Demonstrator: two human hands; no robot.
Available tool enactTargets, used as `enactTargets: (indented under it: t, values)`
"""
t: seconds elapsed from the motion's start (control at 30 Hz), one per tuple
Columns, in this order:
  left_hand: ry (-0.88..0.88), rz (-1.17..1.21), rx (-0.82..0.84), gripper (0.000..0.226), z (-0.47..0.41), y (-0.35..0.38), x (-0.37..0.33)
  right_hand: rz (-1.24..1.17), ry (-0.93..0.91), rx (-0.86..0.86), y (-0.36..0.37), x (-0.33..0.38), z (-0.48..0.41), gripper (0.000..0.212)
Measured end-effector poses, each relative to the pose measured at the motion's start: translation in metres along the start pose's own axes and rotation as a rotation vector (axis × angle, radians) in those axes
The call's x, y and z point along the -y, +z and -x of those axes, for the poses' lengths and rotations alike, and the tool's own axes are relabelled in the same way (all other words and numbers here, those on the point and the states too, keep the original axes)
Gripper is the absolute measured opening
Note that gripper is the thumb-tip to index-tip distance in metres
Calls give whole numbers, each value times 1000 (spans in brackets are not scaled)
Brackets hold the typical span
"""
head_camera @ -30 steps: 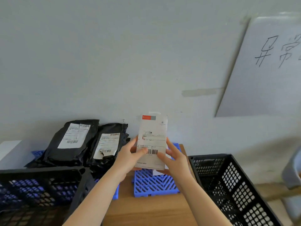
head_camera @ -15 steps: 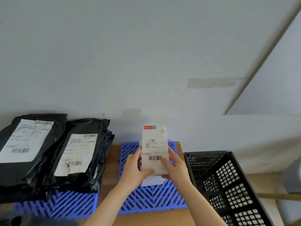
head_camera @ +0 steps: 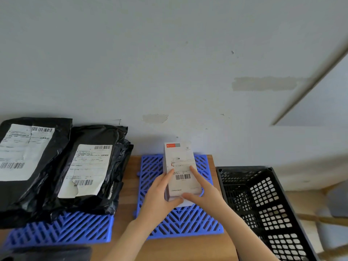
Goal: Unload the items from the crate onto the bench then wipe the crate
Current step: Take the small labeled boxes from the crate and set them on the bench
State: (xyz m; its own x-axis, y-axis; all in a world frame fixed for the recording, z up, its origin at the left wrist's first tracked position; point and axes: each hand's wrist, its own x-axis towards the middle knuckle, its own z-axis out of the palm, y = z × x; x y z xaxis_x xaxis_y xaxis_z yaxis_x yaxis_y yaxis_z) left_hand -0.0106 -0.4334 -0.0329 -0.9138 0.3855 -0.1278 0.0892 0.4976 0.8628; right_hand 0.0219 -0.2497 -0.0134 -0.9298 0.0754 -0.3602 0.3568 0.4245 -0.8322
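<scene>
The wooden surface (head_camera: 130, 178) carries everything here, and the black crate (head_camera: 243, 168) stands just right of our grips. Its whole floor is not in view, so we cannot say how much is left to unload. Well to the left of the grips, a pile of black parcels (head_camera: 56, 187) with white labels sits on a blue grid mat (head_camera: 66, 230). Directly beneath the grips lies a second mat (head_camera: 184, 223). The white box (head_camera: 179, 162) is over that second mat, label up, its long side pointing away from us toward the wall. The left grip (head_camera: 160, 198) clasps the box's near left edge, fingers running up its side. The right grip (head_camera: 204, 194) takes the near right edge with the thumb across the near end, so both are grasping the box. A white sliver shows under the near end, and we cannot tell whether the box has landed. To do this well, we judge we should lower it flat and square to the mat. We should draw our fingers out sideways only once its weight rests, then turn right to the crate.
</scene>
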Motion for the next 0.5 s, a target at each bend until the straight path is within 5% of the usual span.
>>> enactTargets:
  t: [0.13, 0.5]
  values:
    - [30, 7, -31, 85, 3, -1, 3, 193, -77, -19, -3, -3, -1, 87]
    - [-11, 13, -38, 90, 4, -1, 7, 127, -101, -83, 0, -12, 4, 84]
